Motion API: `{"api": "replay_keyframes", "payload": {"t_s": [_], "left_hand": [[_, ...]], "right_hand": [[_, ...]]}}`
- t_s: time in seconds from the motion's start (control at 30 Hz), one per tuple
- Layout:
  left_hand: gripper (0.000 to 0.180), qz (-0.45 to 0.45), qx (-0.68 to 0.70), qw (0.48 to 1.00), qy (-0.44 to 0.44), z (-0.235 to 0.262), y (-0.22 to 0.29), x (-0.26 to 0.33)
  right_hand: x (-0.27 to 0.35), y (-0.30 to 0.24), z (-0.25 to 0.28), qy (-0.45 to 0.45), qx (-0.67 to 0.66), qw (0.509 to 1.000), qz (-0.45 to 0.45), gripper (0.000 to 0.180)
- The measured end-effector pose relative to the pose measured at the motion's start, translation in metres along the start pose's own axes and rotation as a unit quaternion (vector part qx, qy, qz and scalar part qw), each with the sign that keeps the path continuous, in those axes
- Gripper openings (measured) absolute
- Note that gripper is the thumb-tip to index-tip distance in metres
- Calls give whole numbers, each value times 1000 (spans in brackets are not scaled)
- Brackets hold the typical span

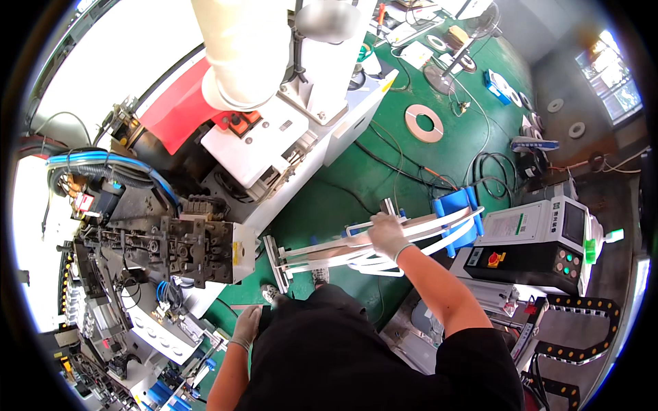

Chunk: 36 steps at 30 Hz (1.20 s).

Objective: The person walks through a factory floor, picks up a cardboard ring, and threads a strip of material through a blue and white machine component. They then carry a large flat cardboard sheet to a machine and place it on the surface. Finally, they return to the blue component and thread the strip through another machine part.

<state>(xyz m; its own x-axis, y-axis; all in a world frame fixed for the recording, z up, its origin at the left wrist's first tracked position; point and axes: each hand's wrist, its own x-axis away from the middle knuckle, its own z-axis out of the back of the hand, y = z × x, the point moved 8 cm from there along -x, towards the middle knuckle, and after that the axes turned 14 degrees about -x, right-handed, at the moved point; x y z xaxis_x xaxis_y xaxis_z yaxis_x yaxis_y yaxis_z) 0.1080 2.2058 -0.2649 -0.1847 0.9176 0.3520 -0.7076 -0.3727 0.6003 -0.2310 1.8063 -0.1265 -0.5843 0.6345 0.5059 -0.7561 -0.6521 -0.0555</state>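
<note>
My right hand, in a pale glove, reaches forward to the upper side of a low white rack. Its fingers are closed on long white strips that lie along the rack and curve toward the right. Parts of these strips are smeared, and the exact grip is partly covered by the hand. Down beside my body at the left hangs my left hand, also gloved, next to something black at my waist. Its fingers are mostly turned away from sight. The strips' right ends rest over a blue support.
At the left stands a machine with a dark metal mechanism. A white control box with a screen and buttons is at the right. Cables and a tan ring lie on the green floor. Farther back is a standing fan.
</note>
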Motion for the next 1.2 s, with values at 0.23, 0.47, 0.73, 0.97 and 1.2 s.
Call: {"api": "replay_keyframes", "payload": {"t_s": [0.23, 0.47, 0.73, 0.97, 1.2], "left_hand": [[40, 8, 106, 992, 66, 92, 200, -76], [46, -2, 211, 971, -114, 106, 225, -55], [35, 7, 48, 999, -3, 156, 251, -31], [29, 62, 24, 992, 106, 169, 205, -39], [28, 170, -18, 967, 190, 141, -17, -12]], "right_hand": [[34, -114, 64, -38, -250, 955, 154, 13], [64, -153, 90, -122, -346, 890, 273, 31], [60, -195, 95, -144, -319, 900, 261, 28], [59, -240, 108, -47, -275, 932, 233, 24], [59, -222, 124, 50, -307, 937, 159, 19]]}}
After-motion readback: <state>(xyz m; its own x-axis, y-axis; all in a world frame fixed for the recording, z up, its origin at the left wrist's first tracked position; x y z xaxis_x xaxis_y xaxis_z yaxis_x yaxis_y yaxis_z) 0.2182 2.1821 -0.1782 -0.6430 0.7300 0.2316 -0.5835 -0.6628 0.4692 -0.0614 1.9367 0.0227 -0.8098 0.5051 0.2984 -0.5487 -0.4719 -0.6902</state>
